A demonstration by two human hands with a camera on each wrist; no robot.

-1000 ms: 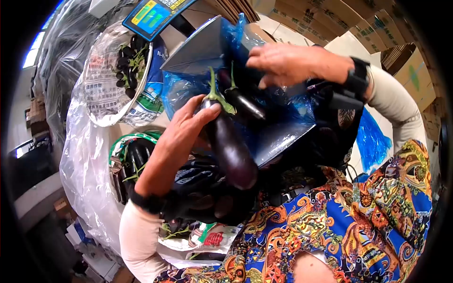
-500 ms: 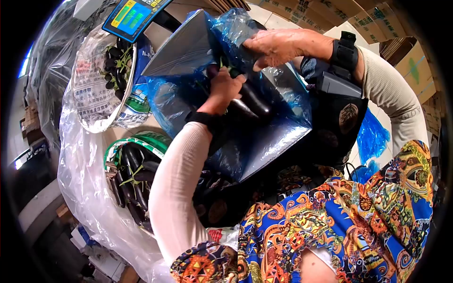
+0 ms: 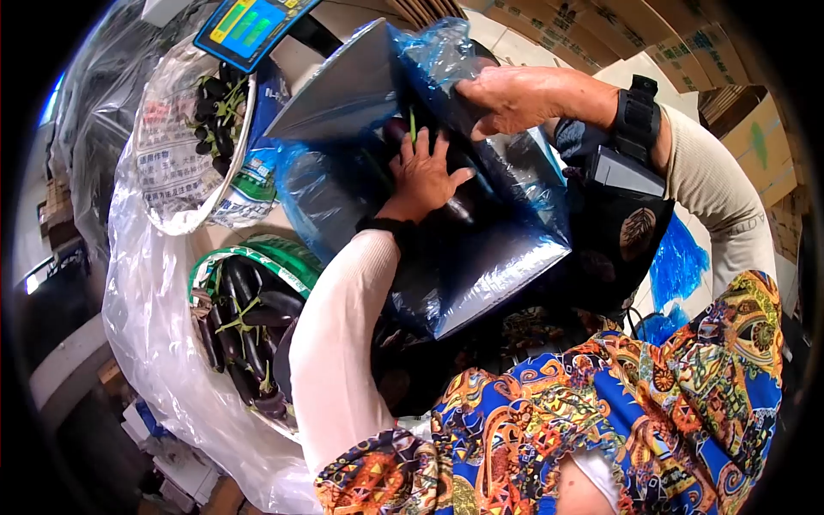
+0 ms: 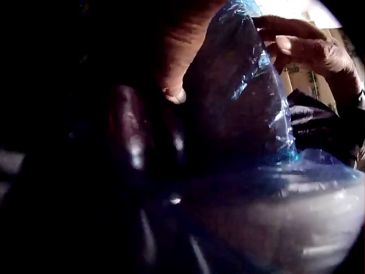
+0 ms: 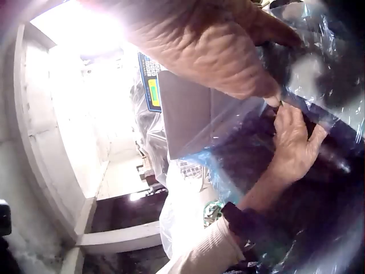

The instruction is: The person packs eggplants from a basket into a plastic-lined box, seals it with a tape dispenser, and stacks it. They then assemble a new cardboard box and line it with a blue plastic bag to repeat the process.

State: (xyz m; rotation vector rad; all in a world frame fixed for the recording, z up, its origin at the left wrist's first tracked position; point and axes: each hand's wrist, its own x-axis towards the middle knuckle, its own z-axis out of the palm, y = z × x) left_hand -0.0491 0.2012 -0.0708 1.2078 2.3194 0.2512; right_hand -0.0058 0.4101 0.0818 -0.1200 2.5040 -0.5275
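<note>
An open carton (image 3: 506,287) lined with blue plastic film (image 3: 305,193) holds dark eggplants (image 3: 459,209). My left hand (image 3: 422,178) lies palm down on them with fingers spread, and a green stem shows just beyond the fingertips. In the left wrist view, glossy eggplants (image 4: 132,128) lie below the thumb. My right hand (image 3: 524,96) is at the far right edge of the carton, its thumb and fingers pinching the film (image 3: 438,64). The right wrist view shows the left hand (image 5: 293,145) inside the carton, below the right hand (image 5: 211,48).
A sack of small eggplants (image 3: 221,124) stands at the upper left, near a scale display (image 3: 251,30). Below it is a green-rimmed sack of long eggplants (image 3: 245,330). Clear plastic sheeting (image 3: 163,343) lies at the left; flattened cardboard (image 3: 601,34) is at the upper right.
The eggplant my left hand held over the near side went into the carton. That hand has let go and spread its fingers. My right hand stays by the film.
</note>
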